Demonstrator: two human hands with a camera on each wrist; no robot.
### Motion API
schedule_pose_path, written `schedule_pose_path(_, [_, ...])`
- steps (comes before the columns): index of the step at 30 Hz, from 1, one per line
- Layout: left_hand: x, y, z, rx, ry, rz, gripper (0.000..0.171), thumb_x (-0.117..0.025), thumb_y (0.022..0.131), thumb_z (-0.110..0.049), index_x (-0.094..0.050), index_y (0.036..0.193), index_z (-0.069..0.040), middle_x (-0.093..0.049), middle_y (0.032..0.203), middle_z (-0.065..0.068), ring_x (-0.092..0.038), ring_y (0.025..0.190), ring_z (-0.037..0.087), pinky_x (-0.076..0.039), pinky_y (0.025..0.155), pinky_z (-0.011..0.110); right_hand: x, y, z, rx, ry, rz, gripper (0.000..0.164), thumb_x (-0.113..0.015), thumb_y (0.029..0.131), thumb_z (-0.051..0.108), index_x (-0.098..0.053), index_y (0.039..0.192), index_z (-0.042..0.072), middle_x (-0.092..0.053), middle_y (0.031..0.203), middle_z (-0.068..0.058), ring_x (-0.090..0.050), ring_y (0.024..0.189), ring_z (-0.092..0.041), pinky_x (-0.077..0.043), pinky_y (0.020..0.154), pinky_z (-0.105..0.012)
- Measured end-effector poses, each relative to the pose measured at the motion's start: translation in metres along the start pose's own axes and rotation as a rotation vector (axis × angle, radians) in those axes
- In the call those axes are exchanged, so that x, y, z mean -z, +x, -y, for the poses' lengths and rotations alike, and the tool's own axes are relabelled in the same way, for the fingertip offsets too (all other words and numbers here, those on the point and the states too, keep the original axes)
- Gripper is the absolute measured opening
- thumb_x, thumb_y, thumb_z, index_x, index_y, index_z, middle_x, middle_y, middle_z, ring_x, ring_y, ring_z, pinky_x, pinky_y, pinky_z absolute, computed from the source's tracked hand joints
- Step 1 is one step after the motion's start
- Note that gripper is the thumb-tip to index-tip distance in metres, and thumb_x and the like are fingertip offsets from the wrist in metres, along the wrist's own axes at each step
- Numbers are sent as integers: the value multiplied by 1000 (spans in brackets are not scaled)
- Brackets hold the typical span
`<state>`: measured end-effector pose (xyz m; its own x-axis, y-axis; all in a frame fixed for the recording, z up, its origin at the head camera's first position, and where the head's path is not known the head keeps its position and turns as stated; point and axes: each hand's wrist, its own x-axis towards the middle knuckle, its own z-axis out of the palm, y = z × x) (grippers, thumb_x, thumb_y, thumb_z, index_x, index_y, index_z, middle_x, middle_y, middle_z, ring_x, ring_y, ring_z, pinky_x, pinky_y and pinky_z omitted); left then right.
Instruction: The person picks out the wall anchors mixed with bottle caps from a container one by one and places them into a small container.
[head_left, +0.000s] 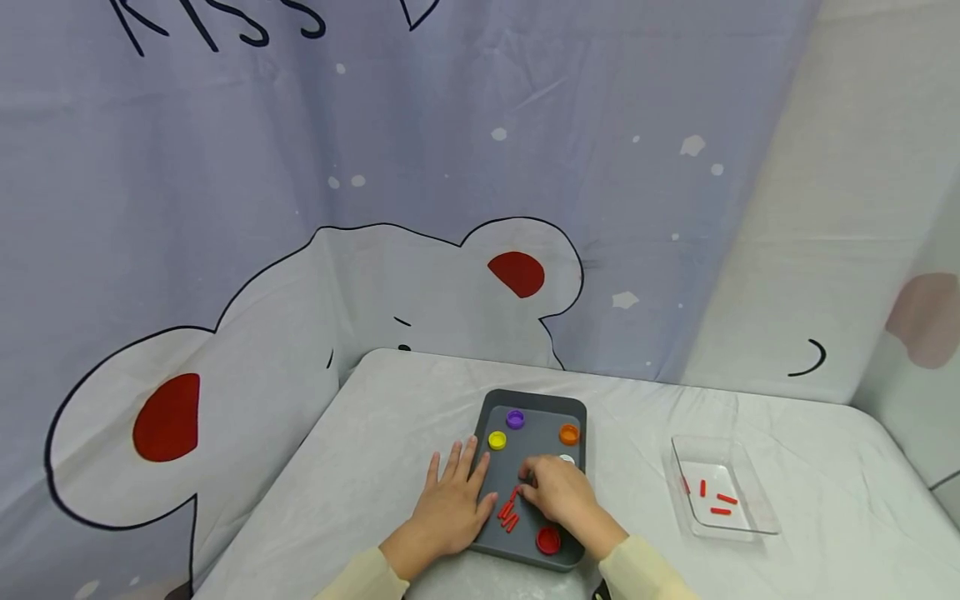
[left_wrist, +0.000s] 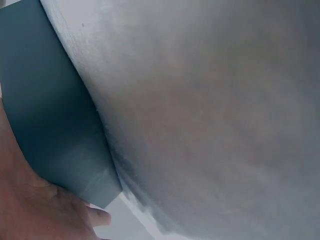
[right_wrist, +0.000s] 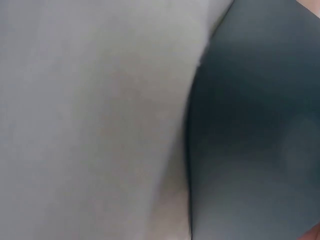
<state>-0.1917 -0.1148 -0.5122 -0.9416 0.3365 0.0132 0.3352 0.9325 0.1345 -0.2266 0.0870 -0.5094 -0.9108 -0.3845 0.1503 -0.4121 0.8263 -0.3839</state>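
Note:
A dark grey tray (head_left: 534, 408) lies on the white-covered table. My left hand (head_left: 446, 508) rests flat on its left rim, fingers spread. Over the middle of the tray is my right hand (head_left: 558, 492), fingers curled, with the thumb and index finger at the upper end of a small red stick (head_left: 514, 493). Just below that stick lie several more red sticks (head_left: 509, 521) in a loose cluster. A red ring-shaped cup (head_left: 548, 540) sits near the front right corner. Part of a white cup (head_left: 567, 458) shows behind the right hand. Both wrist views show mostly cloth and tray side.
Purple (head_left: 515, 419), yellow (head_left: 497, 440) and orange (head_left: 569, 434) ring-shaped cups stand toward the tray's back. To the right, a clear rectangular container (head_left: 738, 523) holds several red sticks (head_left: 721, 511). A printed cloth backdrop (head_left: 420, 133) rises behind the table.

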Motion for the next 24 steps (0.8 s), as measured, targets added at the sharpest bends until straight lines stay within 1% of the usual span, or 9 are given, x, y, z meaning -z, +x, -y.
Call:
schedule_pose_path(6, [-3, 1, 1, -3, -15, 1, 64, -41, 107, -48, -36, 158, -11, -15, 169, 15, -16, 154, 41, -11, 119, 66, 0, -2, -1, 12, 16, -10, 13, -82, 84, 24, -70, 82, 19, -53, 68, 8, -48, 60, -8, -40, 55, -28])
schedule_pose_path(16, [-1, 0, 0, 4, 1, 6, 64, -40, 107, -49, -36, 159, -12, -14, 169, 13, -16, 154, 39, -12, 120, 64, 0, -1, -2, 35, 37, 4, 7, -82, 85, 24, -75, 86, 21, -55, 70, 11, -47, 61, -6, -40, 54, -26])
schedule_pose_path(24, [-3, 1, 1, 2, -3, -2, 64, -42, 106, -49, -37, 158, -11, -16, 169, 14, -16, 154, 40, -12, 119, 66, 0, -2, -3, 77, 49, 14, 7, -82, 84, 23, -77, 88, 20, -55, 71, 11, -47, 62, -5, -39, 54, -26])
